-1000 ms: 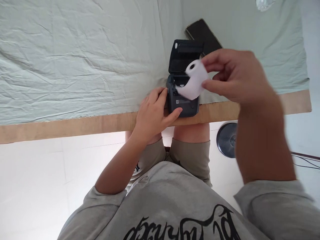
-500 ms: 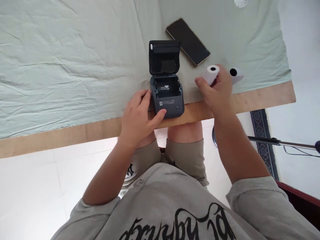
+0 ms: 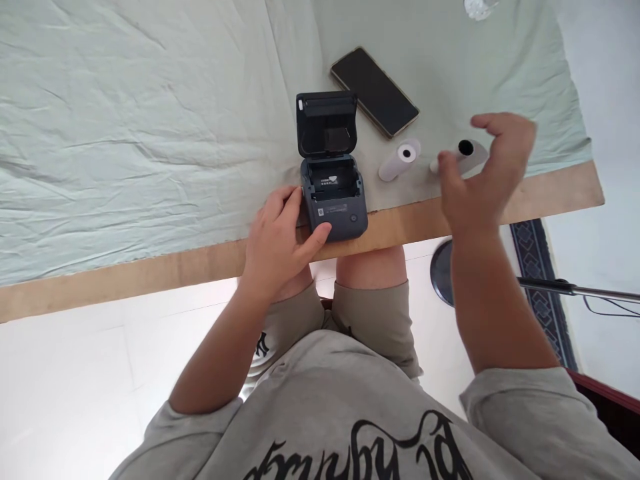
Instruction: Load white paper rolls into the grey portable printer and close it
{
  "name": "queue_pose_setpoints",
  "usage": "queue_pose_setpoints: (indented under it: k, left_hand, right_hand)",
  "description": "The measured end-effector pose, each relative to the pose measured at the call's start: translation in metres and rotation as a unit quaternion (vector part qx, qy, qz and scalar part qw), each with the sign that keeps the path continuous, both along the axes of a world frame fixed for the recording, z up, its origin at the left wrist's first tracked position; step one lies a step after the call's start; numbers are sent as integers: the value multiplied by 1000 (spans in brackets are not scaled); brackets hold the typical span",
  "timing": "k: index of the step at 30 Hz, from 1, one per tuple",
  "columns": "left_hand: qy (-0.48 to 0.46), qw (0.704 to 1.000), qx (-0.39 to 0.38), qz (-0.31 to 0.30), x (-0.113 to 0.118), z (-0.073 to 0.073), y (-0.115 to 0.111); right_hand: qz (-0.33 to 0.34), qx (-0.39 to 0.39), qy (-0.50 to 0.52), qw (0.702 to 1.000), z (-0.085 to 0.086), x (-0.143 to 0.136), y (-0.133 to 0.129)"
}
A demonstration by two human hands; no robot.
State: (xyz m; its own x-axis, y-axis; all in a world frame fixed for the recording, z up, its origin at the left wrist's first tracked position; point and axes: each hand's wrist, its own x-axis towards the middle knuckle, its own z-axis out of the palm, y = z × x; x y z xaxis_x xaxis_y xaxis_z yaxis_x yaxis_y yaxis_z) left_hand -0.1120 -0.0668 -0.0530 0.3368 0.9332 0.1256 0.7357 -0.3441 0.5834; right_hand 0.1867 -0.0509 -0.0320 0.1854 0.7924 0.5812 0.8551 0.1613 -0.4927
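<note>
A dark grey printer (image 3: 336, 223) sits at the table's front edge with its lid (image 3: 327, 125) raised and its paper bay uncovered. My left hand (image 3: 280, 233) grips its left side, the thumb over the front corner. Right of the printer, a white paper roll (image 3: 395, 165) rests on the cloth with its small core hole showing. My right hand (image 3: 483, 177) is over a second white roll (image 3: 479, 155), which has a wider dark hole; its thumb and fingers are spread and hold nothing. That hand partly covers the second roll.
Behind the printer lies a black phone (image 3: 375, 92) at a slant. A clear crumpled object (image 3: 480, 7) is at the far right. Bare wood (image 3: 200, 265) runs along the front edge of the green cloth (image 3: 150, 133). A black pole (image 3: 545, 285) stretches across below the table's right side.
My right hand has let go of the first roll, which now stands by itself on the cloth. The hand has moved right and opened. My left hand stays on the printer.
</note>
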Motion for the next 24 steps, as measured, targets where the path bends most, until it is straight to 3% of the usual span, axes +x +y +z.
queue_pose_setpoints:
  k: [3,7,13,17,21,22,24]
  left_hand:
    - [-4,1000,0,-1,0,0,1]
    - [-2,1000,0,-2,0,0,1]
    - [-5,1000,2,-1,-1,-1,0]
    - [-3,1000,7,-2,-1,-2,0]
    - [-6,1000,5,0,0,-1,0]
    - [-6,1000,2,-1,0,0,-1]
    - [-7,1000,-3,-1,0,1,-1]
  right_hand:
    - [-17,-55,19,998,0,25,5]
    - [-33,-97,76,992,-17,43,10]
    - [5,-66,197,978,-24,29,-3]
    - [35,-54,368,927,-23,4,-12]
    - [48,-99,533,839,-19,-20,-15]
    - [57,-104,548,828,-17,-26,-16]
    - [85,-86,524,843,-11,-39,-16]
